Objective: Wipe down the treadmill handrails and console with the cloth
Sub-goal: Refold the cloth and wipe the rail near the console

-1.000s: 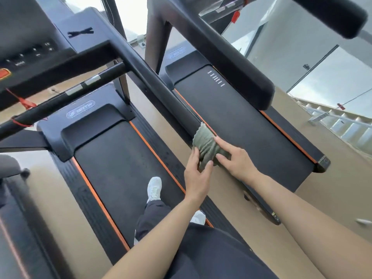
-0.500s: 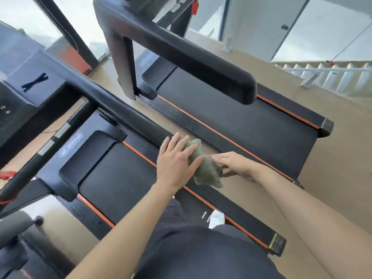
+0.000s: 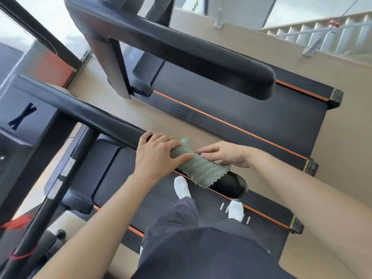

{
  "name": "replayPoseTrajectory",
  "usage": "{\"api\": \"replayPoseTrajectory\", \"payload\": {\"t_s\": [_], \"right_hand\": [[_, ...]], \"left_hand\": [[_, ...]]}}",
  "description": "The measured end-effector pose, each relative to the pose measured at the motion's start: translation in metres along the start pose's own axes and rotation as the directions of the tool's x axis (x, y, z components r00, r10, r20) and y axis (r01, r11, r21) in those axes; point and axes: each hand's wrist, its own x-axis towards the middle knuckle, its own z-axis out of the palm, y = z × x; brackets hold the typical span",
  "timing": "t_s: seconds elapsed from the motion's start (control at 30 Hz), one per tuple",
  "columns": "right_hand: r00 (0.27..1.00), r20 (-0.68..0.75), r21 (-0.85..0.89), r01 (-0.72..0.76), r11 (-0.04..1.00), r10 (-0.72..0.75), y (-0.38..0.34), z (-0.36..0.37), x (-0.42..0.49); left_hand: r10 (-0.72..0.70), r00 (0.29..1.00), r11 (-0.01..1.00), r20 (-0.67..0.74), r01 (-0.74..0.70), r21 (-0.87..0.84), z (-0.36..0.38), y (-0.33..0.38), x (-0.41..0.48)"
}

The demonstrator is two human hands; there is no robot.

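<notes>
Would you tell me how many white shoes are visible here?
2. The left shoe stands on the belt below the cloth; the right shoe beneath the handrail end.

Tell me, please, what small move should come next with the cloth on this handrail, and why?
Probably slide the cloth toward the person, over the rounded end of the handrail. The left hand grips the cloth around the rail and the right hand rests on its far side, yet the black tip beyond the cloth's edge lies bare, so it looks unwiped.

Left hand [image 3: 159,156] gripped the cloth [image 3: 201,168], fingers curled over it; right hand [image 3: 227,154] touched it with straight fingers.
</notes>
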Motion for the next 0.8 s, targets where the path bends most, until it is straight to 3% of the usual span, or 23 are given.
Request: {"api": "replayPoseTrajectory", "payload": {"t_s": [0.17,0.43,0.8], "right_hand": [[0.997,0.034,0.094,0.063,0.994,-0.067,-0.016,0.01,0.033],[0.954,0.25,0.234,0.109,0.966,-0.169,-0.056,0.015,0.085],[0.91,0.359,0.229,0.132,0.964,-0.21,-0.119,0.027,0.142]], "left_hand": [[0.029,0.997,1.0,-0.073,-0.028,0.015,-0.011,-0.035,0.006],[-0.042,0.969,0.999,-0.242,0.044,0.002,-0.02,-0.079,-0.004],[-0.258,0.887,0.964,-0.382,0.265,-0.037,-0.018,-0.117,-0.019]]}}
